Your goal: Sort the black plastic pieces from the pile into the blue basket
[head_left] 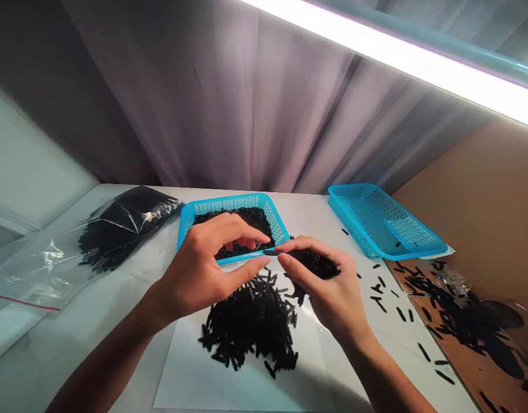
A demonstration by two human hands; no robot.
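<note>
Closest to me, below the fingers, a white sheet (229, 393) is lying on the pale tabletop (393, 344) and bearing a loose heap of black strips (253, 321), slim and short, pointing every which way. Just above that heap the person is working with both hands. The right hand (341, 301) is pinching one small black strip (271, 252) between thumb and forefinger, while a dark clump (313, 264) is showing within its curl. The left hand (216, 264) is facing it, thumb and fingers parted around the strip's near end; whether they are touching it I can't tell.

Right behind the fingertips a perforated blue basket (280, 222) is holding a broad bed of black pieces. Left of the fingers a clear zip bag (130, 221) is bulging with more. To their right, stray strips (379, 304) are lying about the table, and others are littering a brown board (466, 381) farther out. A second blue basket (352, 225) is standing beyond, ahead and to the right. Past everything a purplish-grey curtain (229, 115) is hanging.

I'd judge the work is somewhere in its middle: one strip is being handled, and plenty are lying loose; which lot is counting as finished I can't tell.
</note>
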